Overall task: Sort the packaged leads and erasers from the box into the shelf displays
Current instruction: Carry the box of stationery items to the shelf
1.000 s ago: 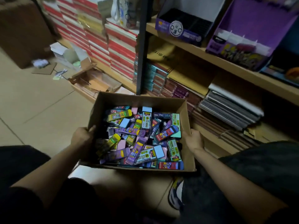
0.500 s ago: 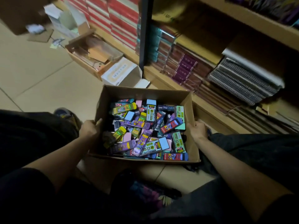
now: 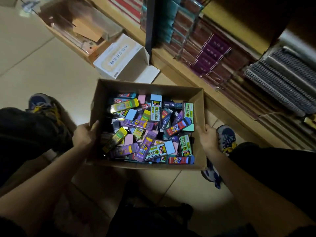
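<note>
Packaged leads and erasers [image 3: 147, 132], multicoloured, are heaped loose in an open brown cardboard box [image 3: 150, 86], gripped at both side walls, left hand [image 3: 83, 135] thumb hooked over the rim, right hand [image 3: 207, 139] clamped outside, presumably to be kept level beside the wooden shelf [image 3: 179, 69], far right.

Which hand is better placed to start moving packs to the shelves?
Probably the right hand: both hands grip the cardboard box, but the shelves stand on its side; the left hand is farther.
</note>
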`<state>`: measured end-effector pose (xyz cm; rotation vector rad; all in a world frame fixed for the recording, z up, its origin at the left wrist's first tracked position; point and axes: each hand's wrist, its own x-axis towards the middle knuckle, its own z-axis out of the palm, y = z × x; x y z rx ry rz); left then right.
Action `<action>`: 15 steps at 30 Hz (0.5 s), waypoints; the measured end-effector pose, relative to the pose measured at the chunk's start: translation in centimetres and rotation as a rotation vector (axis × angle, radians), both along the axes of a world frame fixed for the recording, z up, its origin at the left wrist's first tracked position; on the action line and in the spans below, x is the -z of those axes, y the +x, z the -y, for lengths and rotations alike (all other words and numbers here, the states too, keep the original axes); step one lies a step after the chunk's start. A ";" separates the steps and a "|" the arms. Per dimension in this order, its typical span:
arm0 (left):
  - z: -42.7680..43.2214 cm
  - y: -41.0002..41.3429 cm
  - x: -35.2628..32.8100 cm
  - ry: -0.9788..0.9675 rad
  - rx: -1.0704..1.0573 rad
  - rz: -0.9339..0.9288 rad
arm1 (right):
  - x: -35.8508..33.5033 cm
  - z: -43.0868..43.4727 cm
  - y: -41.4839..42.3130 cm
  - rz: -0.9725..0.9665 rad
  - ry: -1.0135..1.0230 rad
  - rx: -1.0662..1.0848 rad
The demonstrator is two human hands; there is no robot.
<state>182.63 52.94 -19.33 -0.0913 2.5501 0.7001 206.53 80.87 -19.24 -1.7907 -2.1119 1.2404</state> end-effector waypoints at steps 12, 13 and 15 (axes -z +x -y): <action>-4.2 -0.4 -4.1 0.185 0.409 -0.443 | -4.7 -0.9 -2.7 0.119 0.499 -0.518; -4.7 0.0 -3.8 0.208 0.512 -0.362 | -4.5 -0.1 -3.0 0.131 0.376 -0.568; -5.0 1.1 -2.7 0.184 0.603 -0.167 | -3.1 1.7 -3.1 0.255 0.105 -0.593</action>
